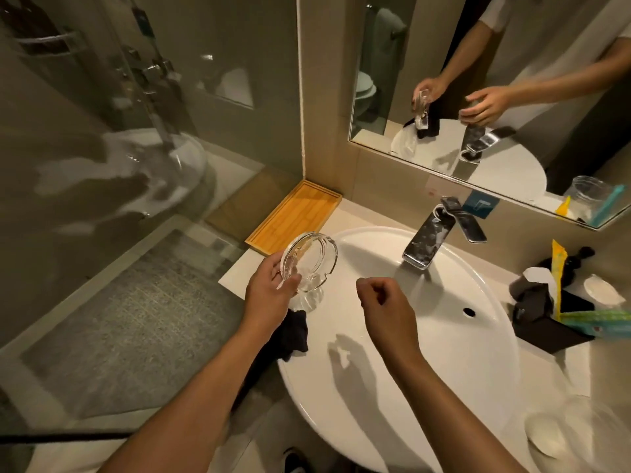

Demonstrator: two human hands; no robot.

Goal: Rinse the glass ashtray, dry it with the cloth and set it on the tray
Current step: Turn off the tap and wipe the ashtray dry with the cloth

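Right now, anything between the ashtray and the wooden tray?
Nothing visible. The left hand holds the glass ashtray tilted over the sink's left rim, and the empty wooden tray lies just beyond it in the counter corner with only bare counter between.

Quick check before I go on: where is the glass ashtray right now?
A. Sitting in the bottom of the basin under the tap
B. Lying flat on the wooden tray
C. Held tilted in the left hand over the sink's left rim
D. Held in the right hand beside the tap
C: the left hand grips the glass ashtray tilted above the sink rim, while the wooden tray holds nothing and the right hand is a loose fist with nothing in it.
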